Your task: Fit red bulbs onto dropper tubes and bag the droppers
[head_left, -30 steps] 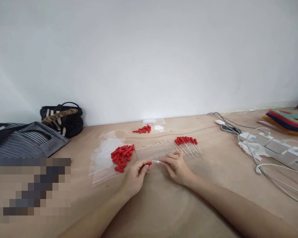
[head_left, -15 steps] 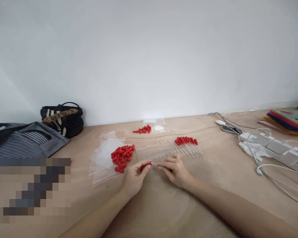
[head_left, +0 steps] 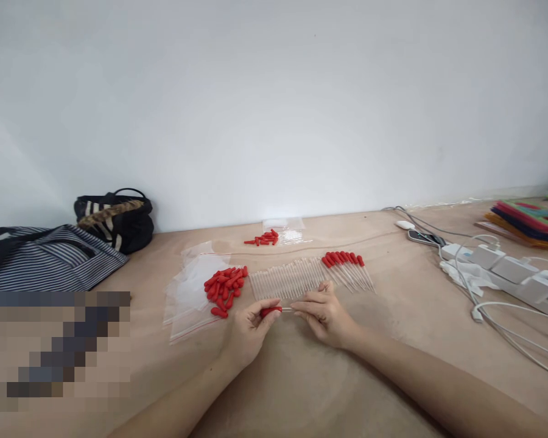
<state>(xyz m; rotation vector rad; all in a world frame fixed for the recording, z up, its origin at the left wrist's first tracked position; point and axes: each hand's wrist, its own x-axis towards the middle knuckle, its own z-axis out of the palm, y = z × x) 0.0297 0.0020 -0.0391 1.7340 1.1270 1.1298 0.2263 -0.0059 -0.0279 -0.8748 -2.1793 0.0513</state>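
Observation:
Between its thumb and fingers, my left hand point(head_left: 249, 331) holds a red rubber bulb point(head_left: 271, 311). My right hand point(head_left: 324, 315) pinches a thin clear glass tube point(head_left: 287, 309), whose end meets the bulb's opening. Just beyond my hands lies a row of clear tubes point(head_left: 287, 277). To its right, several tubes with red bulbs on their far ends point(head_left: 344, 260) are fanned out. A pile of loose red bulbs point(head_left: 223, 286) rests left of the row, partly on clear plastic bags point(head_left: 187, 292).
Smaller red bulbs point(head_left: 265, 238) and clear tubes point(head_left: 292, 236) lie near the wall. A striped bag point(head_left: 59, 255) and a black bag point(head_left: 128, 225) stand left. On the right are a power strip point(head_left: 506, 274), cables, a phone point(head_left: 424, 237) and stacked coloured sheets point(head_left: 530, 224).
The red bulb in my left hand now shows more fully and lies level, in line with the tube. My left fingers have shifted around it. The piles and rows are unchanged.

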